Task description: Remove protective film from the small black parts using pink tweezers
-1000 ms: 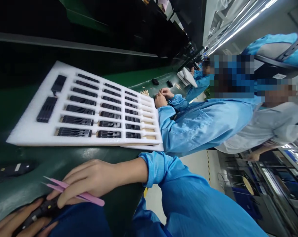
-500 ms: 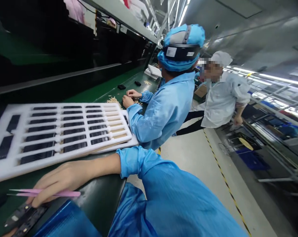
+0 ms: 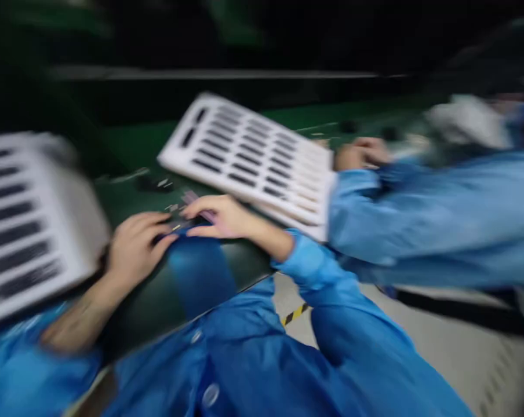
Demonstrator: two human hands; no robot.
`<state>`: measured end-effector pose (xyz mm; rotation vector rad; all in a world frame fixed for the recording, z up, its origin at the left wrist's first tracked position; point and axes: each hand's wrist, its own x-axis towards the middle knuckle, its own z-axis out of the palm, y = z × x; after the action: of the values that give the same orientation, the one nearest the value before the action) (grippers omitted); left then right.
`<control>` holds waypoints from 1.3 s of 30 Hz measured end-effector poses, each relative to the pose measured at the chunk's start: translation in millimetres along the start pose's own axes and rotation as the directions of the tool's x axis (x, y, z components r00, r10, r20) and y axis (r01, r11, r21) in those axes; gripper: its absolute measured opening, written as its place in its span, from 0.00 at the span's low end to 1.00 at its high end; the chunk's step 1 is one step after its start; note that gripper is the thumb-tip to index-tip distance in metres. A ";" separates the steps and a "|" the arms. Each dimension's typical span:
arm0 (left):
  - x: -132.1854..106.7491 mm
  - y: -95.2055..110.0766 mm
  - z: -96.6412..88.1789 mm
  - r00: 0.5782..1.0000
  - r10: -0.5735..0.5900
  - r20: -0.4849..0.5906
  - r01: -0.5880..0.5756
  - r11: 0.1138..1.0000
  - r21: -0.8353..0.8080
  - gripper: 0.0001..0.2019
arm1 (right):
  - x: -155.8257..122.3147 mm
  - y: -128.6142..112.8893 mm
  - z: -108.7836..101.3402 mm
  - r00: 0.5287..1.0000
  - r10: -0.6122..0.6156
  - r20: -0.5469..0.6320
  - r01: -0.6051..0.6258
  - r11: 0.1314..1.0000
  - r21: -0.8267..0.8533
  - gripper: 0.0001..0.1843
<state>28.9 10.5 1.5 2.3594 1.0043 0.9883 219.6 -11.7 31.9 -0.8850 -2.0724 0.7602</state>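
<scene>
My left hand (image 3: 135, 246) has its thumb and fingers around the near side of a small dark electronic part (image 3: 175, 225) with bright metallic spots. Across from it, my right hand (image 3: 222, 215) keeps pink tweezers (image 3: 207, 214) gripped, tips pointing up and left. Its fingertips are beside or touching the same part; blur hides which. Beneath the part, a shiny blue sheet (image 3: 201, 275) lies on the dark green table and reaches to its front edge. Small dark pieces (image 3: 153, 184) lie just beyond my hands.
A white foam tray (image 3: 262, 191) with rows of black pieces lies behind my right hand. A stack of similar trays (image 3: 83, 214) stands at the left. On the right, a co-worker's blue sleeve (image 3: 401, 214) and hands (image 3: 361, 153) are close to the tray's end.
My view has swung left and down to my own hands, blurring the picture. My left hand and the left trays have come into view. The tweezers remain in my right hand.
</scene>
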 end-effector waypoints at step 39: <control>-58.3 -10.7 -40.8 0.986 -0.164 0.037 0.167 0.982 -0.089 0.04 | -4.4 5.9 25.1 0.934 0.358 0.018 -0.341 0.871 0.353 0.08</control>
<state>-34.9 -22.5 -3.6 2.1707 1.1001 0.9146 203.4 -17.3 12.1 -1.0710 -1.6743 1.2465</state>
